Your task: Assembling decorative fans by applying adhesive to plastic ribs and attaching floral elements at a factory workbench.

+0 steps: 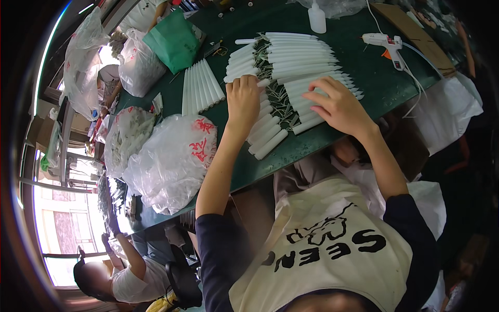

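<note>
White taper candles lie side by side in a long row on the green table. Thin green leafy sprigs run across the row's middle. At the row's left side my left hand has its fingers curled down and closed on a white taper candle, whose end shows beside the thumb. Above the candles' pointed right part hovers my right hand, thumb and fingers apart, with nothing seen between them. Left of my left hand, more plain white candles lie fanned out.
Stuffed clear plastic bags crowd the table's left, with a green bag behind. A white glue gun with its cord lies at right, near a white squeeze bottle. Another person sits at lower left.
</note>
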Motion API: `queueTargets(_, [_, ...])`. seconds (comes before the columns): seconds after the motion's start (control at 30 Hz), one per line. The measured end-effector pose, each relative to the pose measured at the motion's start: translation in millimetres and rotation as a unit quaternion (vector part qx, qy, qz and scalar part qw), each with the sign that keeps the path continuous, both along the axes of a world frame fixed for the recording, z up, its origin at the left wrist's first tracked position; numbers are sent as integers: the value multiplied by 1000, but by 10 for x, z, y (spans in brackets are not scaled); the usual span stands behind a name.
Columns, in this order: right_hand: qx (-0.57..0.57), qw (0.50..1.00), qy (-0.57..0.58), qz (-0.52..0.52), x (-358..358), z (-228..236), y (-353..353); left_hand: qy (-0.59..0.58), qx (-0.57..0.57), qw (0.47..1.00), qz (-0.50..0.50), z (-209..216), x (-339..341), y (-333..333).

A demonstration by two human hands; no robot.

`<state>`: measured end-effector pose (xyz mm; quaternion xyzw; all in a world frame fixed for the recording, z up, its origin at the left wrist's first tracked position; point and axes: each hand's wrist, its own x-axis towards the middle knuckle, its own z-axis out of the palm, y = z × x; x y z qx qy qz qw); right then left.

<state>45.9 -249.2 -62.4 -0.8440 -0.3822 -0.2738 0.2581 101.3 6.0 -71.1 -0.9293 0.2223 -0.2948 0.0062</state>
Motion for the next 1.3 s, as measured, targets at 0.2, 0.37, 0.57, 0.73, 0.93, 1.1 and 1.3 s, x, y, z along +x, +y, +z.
queueTargets(0.2, [5, 997, -67, -46, 209, 161, 134, -10, -39, 998, -57, 288, -343, -205])
queueTargets(0.37, [-21, 995, -87, -37, 379, 139, 106, -13, -101, 988, -114, 404, -612, -332])
queueTargets(0.57, [19, 994, -104, 28, 253, 382, 57, -17, -138, 983, -117, 513, -765, -336])
queueTargets(0.73, [11, 992, -123, 9, 33, 503, 38, 6, -147, 979, -139, 677, -882, -340])
queueTargets(0.93, [16, 990, -137, 17, -66, 566, 55, -3, -138, 979, -151, 732, -943, -303])
queueTargets(1.1, [44, 986, -154, 39, -98, 566, 88, -21, -125, 980, -154, 773, -973, -328])
queueTargets(1.3, [65, 977, -201, 35, -98, 571, 94, 42, -171, 968, -177, 754, -991, -338])
